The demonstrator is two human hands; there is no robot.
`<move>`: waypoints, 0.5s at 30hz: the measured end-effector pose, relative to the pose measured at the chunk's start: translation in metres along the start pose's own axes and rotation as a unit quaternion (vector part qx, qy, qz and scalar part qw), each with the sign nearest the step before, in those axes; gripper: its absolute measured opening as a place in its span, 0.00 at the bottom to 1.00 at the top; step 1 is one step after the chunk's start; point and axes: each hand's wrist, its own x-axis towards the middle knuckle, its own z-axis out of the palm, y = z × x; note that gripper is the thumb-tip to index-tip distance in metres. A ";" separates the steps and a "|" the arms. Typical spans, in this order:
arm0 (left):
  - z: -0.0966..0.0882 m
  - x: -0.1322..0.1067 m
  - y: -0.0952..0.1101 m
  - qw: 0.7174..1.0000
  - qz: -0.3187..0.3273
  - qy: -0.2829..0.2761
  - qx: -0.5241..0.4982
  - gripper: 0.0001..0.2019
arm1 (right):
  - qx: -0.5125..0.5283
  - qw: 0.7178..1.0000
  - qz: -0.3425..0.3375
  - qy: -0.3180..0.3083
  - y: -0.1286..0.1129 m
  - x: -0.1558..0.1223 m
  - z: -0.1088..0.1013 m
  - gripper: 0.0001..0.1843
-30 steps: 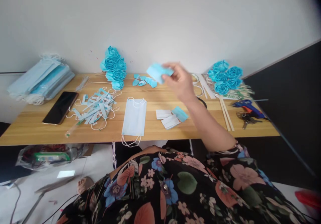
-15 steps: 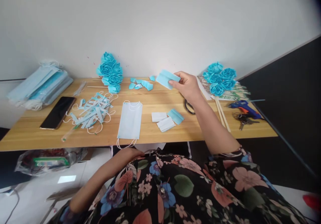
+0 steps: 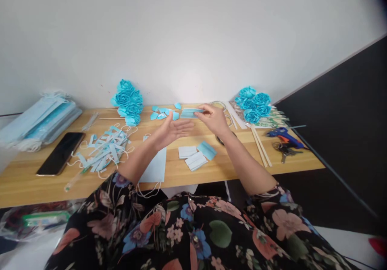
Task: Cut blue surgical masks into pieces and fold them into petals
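Between thumb and fingers, my right hand (image 3: 213, 119) pinches a light-blue piece of mask fabric (image 3: 188, 113) above the back of the table. My left hand (image 3: 172, 132) is open just left of it, fingers stretched and thumb up, holding nothing. Behind the hands are several small cut blue pieces (image 3: 163, 113). In front of them lie three cut mask rectangles (image 3: 196, 161), two pale and one blue. Under my left forearm lies a whole face mask (image 3: 155, 169), partly covered by that arm.
Blue fabric roses (image 3: 127, 102) stand at the back left, and more roses (image 3: 253, 102) at the right. Stacked masks (image 3: 42, 121), a phone (image 3: 60, 154) and cut strips with ear loops (image 3: 109, 145) are left. Wooden sticks (image 3: 260, 146), a glue gun (image 3: 286, 136) and keys (image 3: 286, 151) lie right.
My left hand has risen from the table's front edge to beside the held fabric, opening out. The right hand has brought the piece lower and slightly left. The view has shifted a little.
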 end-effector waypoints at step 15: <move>-0.024 0.043 -0.019 0.967 0.102 0.186 -0.142 0.08 | 0.020 0.994 -0.041 -0.096 0.035 -0.002 0.022 0.17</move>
